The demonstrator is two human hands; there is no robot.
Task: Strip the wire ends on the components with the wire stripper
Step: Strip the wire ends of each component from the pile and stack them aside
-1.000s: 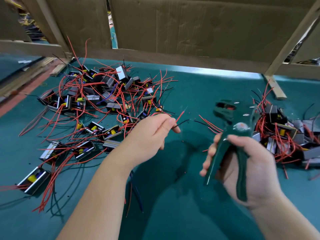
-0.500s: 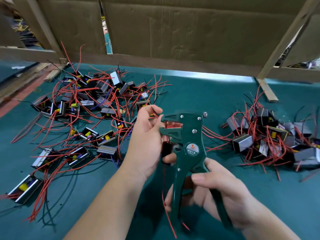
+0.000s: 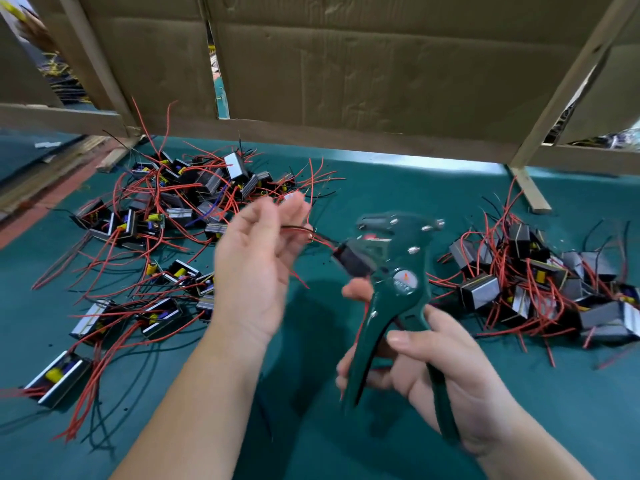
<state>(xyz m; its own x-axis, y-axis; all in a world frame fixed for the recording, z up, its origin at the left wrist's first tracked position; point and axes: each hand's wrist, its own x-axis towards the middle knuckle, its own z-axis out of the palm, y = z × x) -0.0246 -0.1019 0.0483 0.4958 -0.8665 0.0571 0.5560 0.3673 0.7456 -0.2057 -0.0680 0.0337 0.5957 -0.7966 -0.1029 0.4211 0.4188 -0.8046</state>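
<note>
The right hand [image 3: 446,372] clenches both smooth green handles of the wire stripper [image 3: 398,271], whose head tilts up-left, likely so that its mouth meets the lead. Left of the stripper the left hand [image 3: 256,265] is raised, palm showing. A thin red wire [image 3: 298,231] crosses its blurred fingers, and I cannot tell whether they pinch it. A boxy black component [image 3: 353,263] hangs at the stripper's mouth. A tangled left heap [image 3: 166,216] and right heap [image 3: 519,282] flank the stripper on the teal table [image 3: 311,427].

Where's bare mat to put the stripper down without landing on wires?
Best patch: green mat between the left pile and right pile, beyond the wire stripper up to the cardboard wall. Also the near right corner below the right pile. Both piles are crowded with loose wires.
</note>
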